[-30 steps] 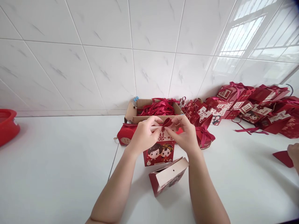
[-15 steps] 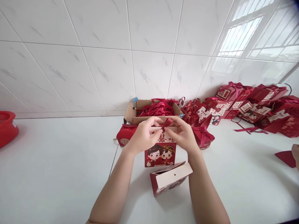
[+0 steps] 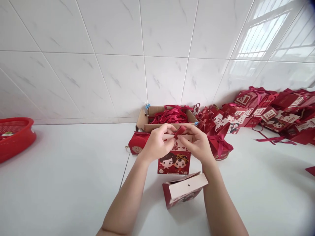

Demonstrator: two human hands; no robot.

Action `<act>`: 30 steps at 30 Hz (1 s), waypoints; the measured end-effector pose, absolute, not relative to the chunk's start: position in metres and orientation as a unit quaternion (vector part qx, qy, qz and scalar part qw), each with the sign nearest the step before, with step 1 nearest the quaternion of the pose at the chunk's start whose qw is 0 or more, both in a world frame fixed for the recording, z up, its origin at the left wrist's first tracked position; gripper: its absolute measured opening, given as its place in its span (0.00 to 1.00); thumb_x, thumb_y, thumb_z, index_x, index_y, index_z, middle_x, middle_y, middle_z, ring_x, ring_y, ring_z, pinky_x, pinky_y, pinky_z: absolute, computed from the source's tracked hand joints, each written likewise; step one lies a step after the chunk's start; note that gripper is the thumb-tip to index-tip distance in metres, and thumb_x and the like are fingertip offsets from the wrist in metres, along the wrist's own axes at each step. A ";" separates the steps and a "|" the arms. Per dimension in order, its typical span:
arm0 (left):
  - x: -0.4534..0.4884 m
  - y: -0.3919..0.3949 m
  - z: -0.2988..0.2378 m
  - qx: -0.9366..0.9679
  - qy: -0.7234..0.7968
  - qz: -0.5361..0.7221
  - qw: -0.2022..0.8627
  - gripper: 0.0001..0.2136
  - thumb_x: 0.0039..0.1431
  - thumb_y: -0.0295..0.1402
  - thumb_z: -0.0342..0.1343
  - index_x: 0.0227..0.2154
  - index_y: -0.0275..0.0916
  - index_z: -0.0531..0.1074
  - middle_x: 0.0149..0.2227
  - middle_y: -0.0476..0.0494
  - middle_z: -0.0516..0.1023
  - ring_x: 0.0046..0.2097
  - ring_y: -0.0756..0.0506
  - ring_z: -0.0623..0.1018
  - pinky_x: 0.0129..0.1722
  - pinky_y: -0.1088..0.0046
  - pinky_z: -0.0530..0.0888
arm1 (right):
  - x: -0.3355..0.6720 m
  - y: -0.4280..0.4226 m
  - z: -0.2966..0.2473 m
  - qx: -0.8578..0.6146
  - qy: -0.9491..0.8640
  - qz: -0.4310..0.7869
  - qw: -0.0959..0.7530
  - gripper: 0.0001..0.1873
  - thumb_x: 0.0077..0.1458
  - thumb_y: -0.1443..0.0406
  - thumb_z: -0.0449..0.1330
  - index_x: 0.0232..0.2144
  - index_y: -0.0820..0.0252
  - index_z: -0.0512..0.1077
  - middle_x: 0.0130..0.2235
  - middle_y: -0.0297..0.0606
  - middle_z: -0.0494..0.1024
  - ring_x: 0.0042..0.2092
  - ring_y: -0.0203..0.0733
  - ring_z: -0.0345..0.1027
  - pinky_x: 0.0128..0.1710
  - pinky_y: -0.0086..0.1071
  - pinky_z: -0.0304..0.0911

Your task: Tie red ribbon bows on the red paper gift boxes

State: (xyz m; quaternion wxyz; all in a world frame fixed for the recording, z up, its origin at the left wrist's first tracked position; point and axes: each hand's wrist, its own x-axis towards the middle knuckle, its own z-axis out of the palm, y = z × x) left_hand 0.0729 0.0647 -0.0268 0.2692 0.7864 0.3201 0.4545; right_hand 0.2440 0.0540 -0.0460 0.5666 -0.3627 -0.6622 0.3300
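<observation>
A red gift box (image 3: 173, 163) printed with two cartoon figures stands upright under my hands. At its top edge is a dark red ribbon (image 3: 180, 131), bent into a loop. My left hand (image 3: 161, 141) pinches the ribbon from the left, thumb against fingers. From the right, my right hand (image 3: 195, 141) grips the same ribbon with thumb and fingertips, close to the left thumb. Part of the box top is hidden behind my fingers. Closer to me, a second gift box (image 3: 185, 190) leans tilted, its cream flap with a small hole facing up.
Behind my hands, a cardboard box (image 3: 141, 120) holds a heap of red ribbons (image 3: 169, 115). A red pouch-like box (image 3: 138, 143) sits left of them. Several ribboned gift boxes (image 3: 256, 101) are piled at right along the tiled wall. A red plastic basket (image 3: 27, 137) stands far left.
The view has turned slightly left, so the scene sits further right and more of the red basket shows. A hand at the far right has left view. My hands keep working the ribbon.
</observation>
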 end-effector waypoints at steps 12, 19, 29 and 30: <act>0.069 0.065 -0.028 0.756 0.340 0.441 0.343 0.08 0.53 0.24 0.52 0.34 0.40 0.61 0.38 0.48 0.68 0.36 0.49 0.78 0.34 0.74 0.76 | 0.245 0.054 -0.044 -0.366 -0.668 0.357 0.541 0.23 0.48 0.64 0.66 0.48 0.51 0.69 0.35 0.35 0.72 0.33 0.38 0.69 0.31 0.32 0.68; 0.068 0.065 -0.026 0.768 0.329 0.425 0.349 0.09 0.51 0.25 0.55 0.33 0.41 0.61 0.39 0.45 0.70 0.38 0.47 0.78 0.35 0.70 0.77 | 0.246 0.053 -0.043 -0.345 -0.666 0.353 0.560 0.22 0.45 0.68 0.66 0.45 0.55 0.70 0.28 0.31 0.70 0.30 0.34 0.66 0.28 0.28 0.68; 0.068 0.062 -0.027 0.760 0.321 0.425 0.373 0.09 0.52 0.26 0.56 0.33 0.40 0.61 0.36 0.46 0.71 0.36 0.48 0.78 0.34 0.72 0.77 | 0.246 0.058 -0.047 -0.352 -0.621 0.401 0.575 0.21 0.44 0.63 0.69 0.42 0.54 0.70 0.28 0.31 0.73 0.26 0.34 0.66 0.25 0.29 0.66; 0.068 0.063 -0.027 0.755 0.322 0.427 0.378 0.09 0.53 0.27 0.56 0.34 0.40 0.61 0.37 0.46 0.71 0.37 0.48 0.78 0.34 0.71 0.77 | 0.245 0.059 -0.047 -0.356 -0.611 0.414 0.573 0.21 0.44 0.63 0.69 0.42 0.54 0.70 0.27 0.30 0.72 0.26 0.34 0.66 0.24 0.28 0.65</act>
